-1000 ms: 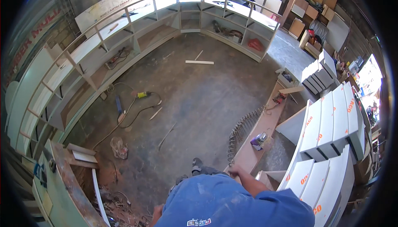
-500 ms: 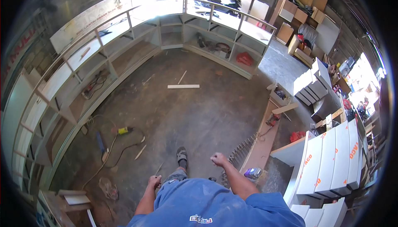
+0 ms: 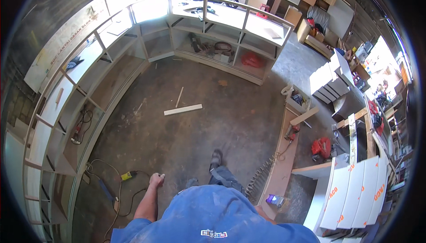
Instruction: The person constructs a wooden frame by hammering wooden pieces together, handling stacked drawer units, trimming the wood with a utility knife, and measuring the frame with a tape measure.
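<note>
My left hand (image 3: 156, 180) hangs at my side over the concrete floor (image 3: 191, 132), fingers curled in with nothing in them. It is nearest a yellow plug (image 3: 128, 175) on a dark cable (image 3: 133, 196) lying on the floor. My right hand is hidden behind my blue shirt (image 3: 213, 216). One foot in a dark shoe (image 3: 216, 158) is stepped forward. A short pale wood strip (image 3: 183, 109) lies on the floor further ahead.
A curved white shelf unit (image 3: 88, 65) wraps the left and far sides. On the right lie a long board (image 3: 284, 163) with a red power tool (image 3: 291, 132), a coiled hose (image 3: 262, 176), a red bag (image 3: 320, 146) and stacked white panels (image 3: 355, 190).
The view has moved forward and swung right across the floor. My right hand, seen ahead of me half a second ago, has dropped out of sight; my left hand now swings at my side.
</note>
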Demonstrator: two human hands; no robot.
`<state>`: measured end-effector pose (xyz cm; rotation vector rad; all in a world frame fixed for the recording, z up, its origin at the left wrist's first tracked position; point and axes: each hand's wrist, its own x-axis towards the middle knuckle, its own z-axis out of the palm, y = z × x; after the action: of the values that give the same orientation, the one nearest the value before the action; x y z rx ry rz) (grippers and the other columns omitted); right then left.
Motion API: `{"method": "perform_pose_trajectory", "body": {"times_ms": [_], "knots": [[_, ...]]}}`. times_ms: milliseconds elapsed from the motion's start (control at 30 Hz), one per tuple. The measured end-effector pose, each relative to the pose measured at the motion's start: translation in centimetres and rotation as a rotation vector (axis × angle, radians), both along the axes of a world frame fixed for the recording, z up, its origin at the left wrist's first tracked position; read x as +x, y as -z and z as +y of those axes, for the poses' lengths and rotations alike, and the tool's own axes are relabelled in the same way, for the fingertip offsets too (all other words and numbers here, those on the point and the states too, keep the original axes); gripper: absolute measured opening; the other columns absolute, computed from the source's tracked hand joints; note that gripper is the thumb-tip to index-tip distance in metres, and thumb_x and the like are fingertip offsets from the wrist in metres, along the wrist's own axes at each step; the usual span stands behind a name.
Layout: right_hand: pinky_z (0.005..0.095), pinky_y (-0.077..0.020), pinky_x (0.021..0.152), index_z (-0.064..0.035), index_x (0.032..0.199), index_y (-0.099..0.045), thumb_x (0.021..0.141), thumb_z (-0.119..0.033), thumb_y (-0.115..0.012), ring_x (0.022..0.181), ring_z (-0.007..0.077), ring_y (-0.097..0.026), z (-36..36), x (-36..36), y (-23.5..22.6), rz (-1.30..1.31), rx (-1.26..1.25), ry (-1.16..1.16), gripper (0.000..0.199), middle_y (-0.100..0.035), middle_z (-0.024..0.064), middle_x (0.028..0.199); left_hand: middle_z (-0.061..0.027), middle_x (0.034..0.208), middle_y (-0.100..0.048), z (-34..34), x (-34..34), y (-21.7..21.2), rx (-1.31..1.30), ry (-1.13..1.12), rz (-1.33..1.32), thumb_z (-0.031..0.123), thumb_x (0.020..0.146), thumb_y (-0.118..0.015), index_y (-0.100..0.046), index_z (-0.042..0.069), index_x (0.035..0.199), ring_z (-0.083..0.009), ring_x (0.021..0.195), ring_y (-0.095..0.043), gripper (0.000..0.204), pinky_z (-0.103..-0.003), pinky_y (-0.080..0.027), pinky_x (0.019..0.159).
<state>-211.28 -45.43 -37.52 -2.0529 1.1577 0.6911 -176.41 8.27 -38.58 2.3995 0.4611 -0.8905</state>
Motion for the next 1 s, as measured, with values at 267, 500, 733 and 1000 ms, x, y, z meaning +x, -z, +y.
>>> {"method": "perform_pose_trajectory", "body": {"times_ms": [267,500,733,1000], "knots": [[0.0377,-0.0565,0.059,-0.0012,0.077,-0.073,0.086,-0.019,-0.058,0.062,0.0241,-0.071,-10.4,31.0,2.0,0.103,0.092,-0.332,0.025,-0.071,0.0169,0.073,-0.0157,0.069,-0.068,-10.0,15.6,2.8,-0.306,-0.469,0.124,0.036,0.094,-0.061,-0.066,-0.001,0.083,-0.0269,0.054,-0.067,0.039,-0.042,-0.058,0.057],[0.0369,-0.0543,0.056,-0.0068,0.064,-0.07,0.088,-0.022,-0.063,0.056,0.0192,-0.068,-22.9,70.3,-2.0,-0.13,-0.163,-0.375,0.03,-0.068,0.0099,0.06,-0.0208,0.085,-0.072,-19.5,26.5,0.6,-0.199,-0.41,0.179,0.038,0.09,-0.062,-0.072,-0.002,0.086,-0.0289,0.072,-0.072,0.041,-0.043,-0.058,0.066],[0.0309,-0.0559,0.06,-0.0045,0.089,-0.071,0.089,-0.017,-0.068,0.065,0.0157,-0.07,-19.5,99.2,-5.9,-0.358,0.062,-0.308,0.013,-0.072,0.0078,0.077,-0.0215,0.114,-0.07,-23.1,40.1,6.6,-0.037,-0.232,0.208,0.047,0.084,-0.059,-0.075,0.004,0.104,-0.0348,0.11,-0.067,0.05,-0.042,-0.052,0.094],[0.0372,-0.0569,0.075,-0.0082,0.086,-0.074,0.08,-0.029,-0.07,0.078,0.0225,-0.073,-19.0,115.3,3.0,-0.244,-0.04,-0.527,0.022,-0.075,0.0111,0.083,-0.0185,0.08,-0.073,-24.6,63.5,9.6,-0.125,-0.57,0.38,0.043,0.086,-0.06,-0.074,0.0,0.083,-0.0323,0.075,-0.073,0.046,-0.044,-0.056,0.072]]}}
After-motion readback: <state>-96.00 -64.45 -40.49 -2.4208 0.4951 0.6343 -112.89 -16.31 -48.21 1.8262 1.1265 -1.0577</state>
